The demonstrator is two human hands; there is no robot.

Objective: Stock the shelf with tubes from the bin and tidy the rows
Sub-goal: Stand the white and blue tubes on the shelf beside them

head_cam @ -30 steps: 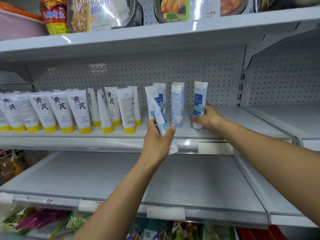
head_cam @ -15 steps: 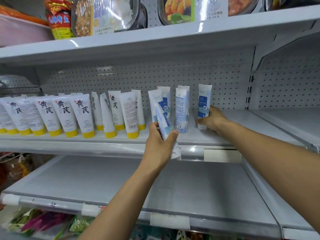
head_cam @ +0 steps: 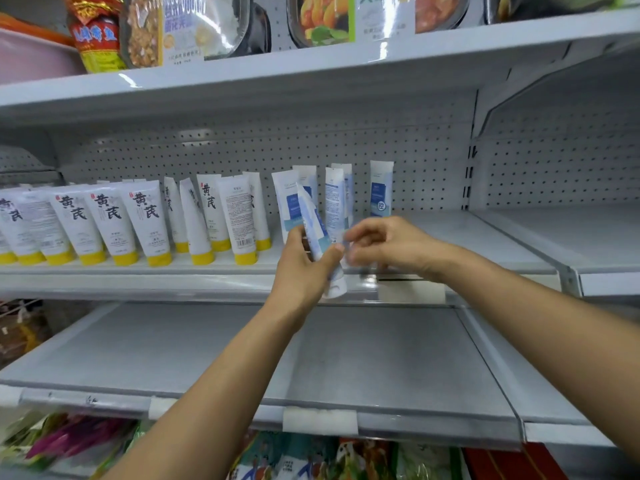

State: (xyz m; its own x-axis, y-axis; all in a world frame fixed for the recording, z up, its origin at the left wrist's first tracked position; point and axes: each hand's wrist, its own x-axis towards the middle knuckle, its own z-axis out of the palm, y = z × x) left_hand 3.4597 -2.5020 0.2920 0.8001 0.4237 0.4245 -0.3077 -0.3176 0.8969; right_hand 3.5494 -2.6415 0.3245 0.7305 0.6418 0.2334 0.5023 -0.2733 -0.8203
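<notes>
At the white metal shelf (head_cam: 467, 237), the left hand (head_cam: 301, 271) holds a blue-and-white plastic tube (head_cam: 317, 233).
Its fingers curl round the tilted tube, just in front of the standing blue-and-white tubes (head_cam: 381, 188); the blurred right hand (head_cam: 391, 244) hovers beside it, fingers bent, grip unclear.

A shop aisle: white metal shelves (head_cam: 346, 358) with a pegboard back panel (head_cam: 415, 150) and clear price-tag strips (head_cam: 207, 407) along their front edges carry rows of identical yellow-capped tubes (head_cam: 145, 223), packaged ready meals (head_cam: 322, 19) above, bagged goods (head_cam: 294, 459) below.
</notes>
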